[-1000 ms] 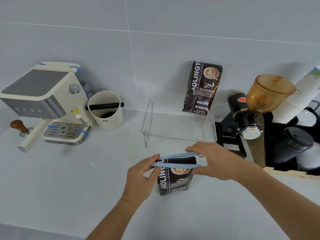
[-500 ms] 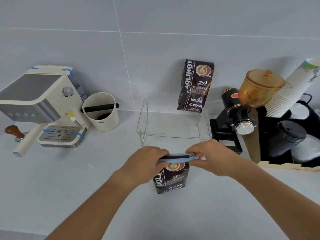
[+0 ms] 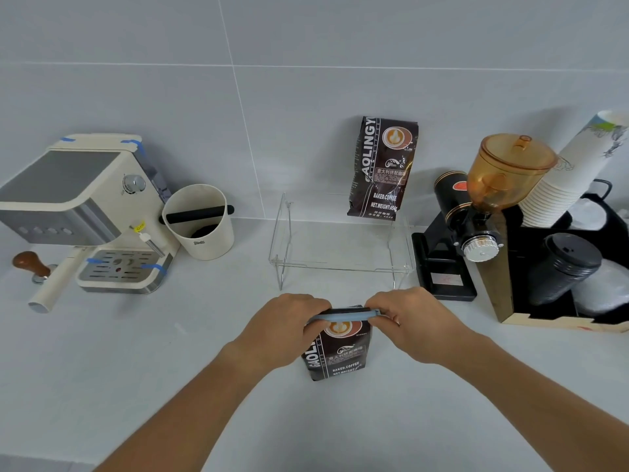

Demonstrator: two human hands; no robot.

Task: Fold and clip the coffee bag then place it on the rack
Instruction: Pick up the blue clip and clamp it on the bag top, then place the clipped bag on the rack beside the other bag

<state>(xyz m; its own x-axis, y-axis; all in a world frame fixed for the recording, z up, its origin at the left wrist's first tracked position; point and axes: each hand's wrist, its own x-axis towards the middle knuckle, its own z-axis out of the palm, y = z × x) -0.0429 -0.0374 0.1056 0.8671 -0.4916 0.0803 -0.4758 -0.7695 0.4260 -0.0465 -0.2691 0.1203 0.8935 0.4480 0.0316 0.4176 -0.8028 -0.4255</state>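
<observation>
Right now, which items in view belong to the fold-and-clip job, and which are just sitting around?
In the job:
- coffee bag, upright on the counter
- blue clip across its top
- left hand and right hand on the clip's ends
- clear rack, behind

Just sitting around:
- second coffee bag on the rack
- espresso machine
- knock box
- tamper
- grinder
- paper cups
</observation>
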